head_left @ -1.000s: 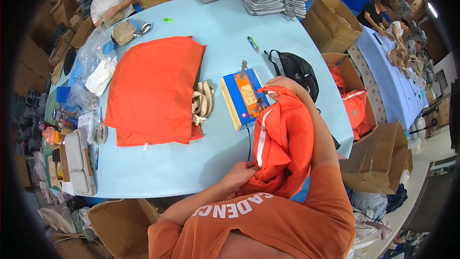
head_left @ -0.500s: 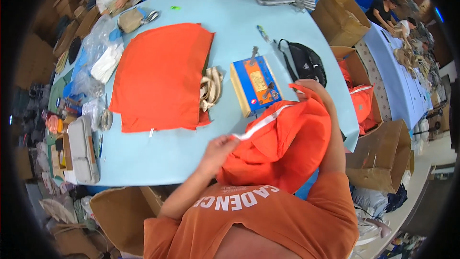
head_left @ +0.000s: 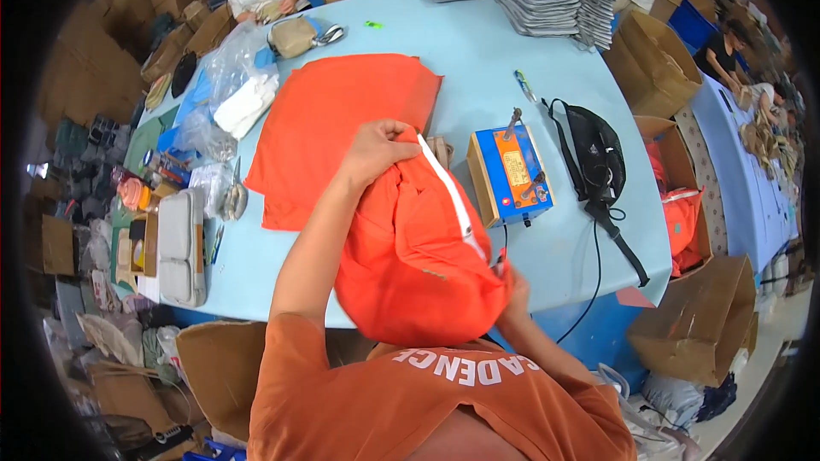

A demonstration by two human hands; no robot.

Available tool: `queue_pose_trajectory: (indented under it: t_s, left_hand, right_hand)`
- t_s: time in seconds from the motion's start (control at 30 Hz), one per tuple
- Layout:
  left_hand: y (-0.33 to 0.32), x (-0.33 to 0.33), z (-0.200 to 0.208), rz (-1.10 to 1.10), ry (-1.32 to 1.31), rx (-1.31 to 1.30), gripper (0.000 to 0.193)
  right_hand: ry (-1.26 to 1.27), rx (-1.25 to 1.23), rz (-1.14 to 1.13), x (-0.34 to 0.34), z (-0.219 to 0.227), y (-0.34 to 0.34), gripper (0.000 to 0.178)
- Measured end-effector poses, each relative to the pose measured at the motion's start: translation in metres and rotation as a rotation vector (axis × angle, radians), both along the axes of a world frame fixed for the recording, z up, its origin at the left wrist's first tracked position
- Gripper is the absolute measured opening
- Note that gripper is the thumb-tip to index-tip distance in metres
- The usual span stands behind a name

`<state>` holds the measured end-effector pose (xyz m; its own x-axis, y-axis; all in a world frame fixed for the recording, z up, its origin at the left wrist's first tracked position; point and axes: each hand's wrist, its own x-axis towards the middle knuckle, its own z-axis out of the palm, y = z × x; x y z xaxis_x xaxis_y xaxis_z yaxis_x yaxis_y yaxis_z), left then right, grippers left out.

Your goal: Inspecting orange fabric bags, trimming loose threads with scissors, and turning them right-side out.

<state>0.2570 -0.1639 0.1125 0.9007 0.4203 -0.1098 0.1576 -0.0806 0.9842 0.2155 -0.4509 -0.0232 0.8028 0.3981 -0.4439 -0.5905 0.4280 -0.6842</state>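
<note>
An orange fabric bag point(head_left: 418, 265) with a white strip along its edge hangs between my hands, in front of my body at the table's near edge. At the strip's upper end, my left hand point(head_left: 382, 152) pinches the cloth. My right hand point(head_left: 514, 292) is closed on the bag's side near the strip's lower end; it is a little blurred and its fingers are partly hidden. Beyond the bag, flat orange fabric pieces point(head_left: 337, 115) lie in a pile on the table. A blue and orange box-shaped device point(head_left: 512, 172) with two upright metal posts stands to the right.
On the light blue table point(head_left: 427, 30) lie a black bag point(head_left: 596, 154), a grey case point(head_left: 181, 248) and stacked grey pieces point(head_left: 547, 0). Cardboard boxes point(head_left: 696, 320) stand around it; one at right holds orange bags point(head_left: 682, 218). A cable point(head_left: 598, 282) hangs off the near edge. Several people work beyond.
My left hand has moved up and forward with the white strip's end. My right hand has come down toward me, so the strip now slopes down to the right. The view has shifted.
</note>
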Motion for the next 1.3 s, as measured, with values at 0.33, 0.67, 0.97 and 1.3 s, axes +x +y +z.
queue_pose_trajectory:
  t_s: [0.33, 0.67, 0.97, 1.3]
  left_hand:
    - [-0.025, 0.069, -0.05, -0.268, 0.265, -0.135, 0.029]
    - [-0.048, 0.082, -0.063, -0.44, 0.194, -0.22, 0.015]
    - [-0.086, 0.092, -0.071, -0.39, -0.028, -0.249, 0.011]
    - [-0.109, 0.104, -0.074, -0.358, -0.072, -0.154, 0.01]
  right_hand:
    - [0.254, 0.204, -0.066, -0.014, -0.048, 0.012, 0.031]
    - [0.319, 0.145, -0.057, -0.006, -0.037, 0.015, 0.025]
    - [0.279, 0.237, -0.024, -0.004, -0.071, 0.014, 0.027]
    - [0.239, 0.261, -0.068, -0.009, -0.059, 0.013, 0.024]
